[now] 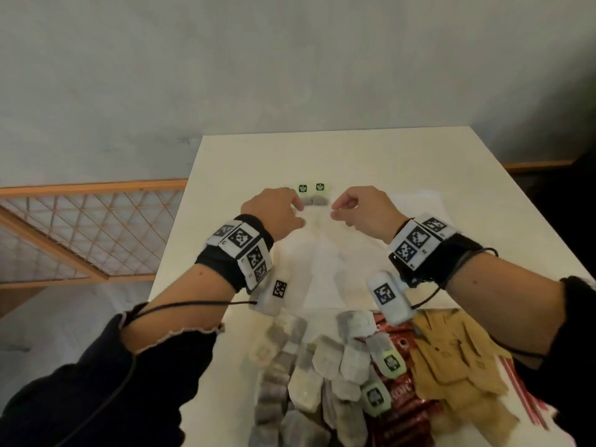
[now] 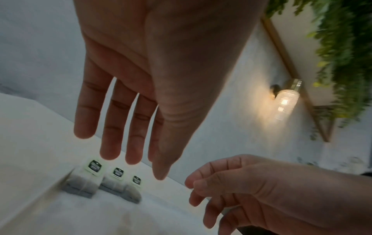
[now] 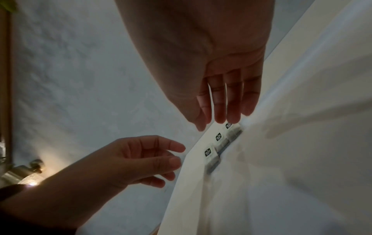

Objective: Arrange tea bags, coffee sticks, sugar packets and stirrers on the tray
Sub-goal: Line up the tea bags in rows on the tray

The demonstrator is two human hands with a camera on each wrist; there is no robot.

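Note:
Three grey tea bags with green tags lie side by side at the far edge of the white tray (image 1: 412, 214). The head view shows two of them (image 1: 314, 198); the left wrist view shows all three tea bags (image 2: 112, 182), as does the right wrist view (image 3: 220, 143). My left hand (image 1: 301, 213) hovers just left of the row with its fingers (image 2: 112, 135) straight and holds nothing. My right hand (image 1: 335, 211) hovers just right of the row, loosely curled and empty, with its fingers (image 3: 233, 103) above the end bag.
At the table's near edge lies a heap of loose tea bags (image 1: 322, 359), red coffee sticks (image 1: 400, 391), brown sugar packets (image 1: 451, 359) and red-striped stirrers (image 1: 529, 401). A wooden lattice rail (image 1: 80, 221) stands left of the table. A wall lamp (image 2: 284, 101) glows behind.

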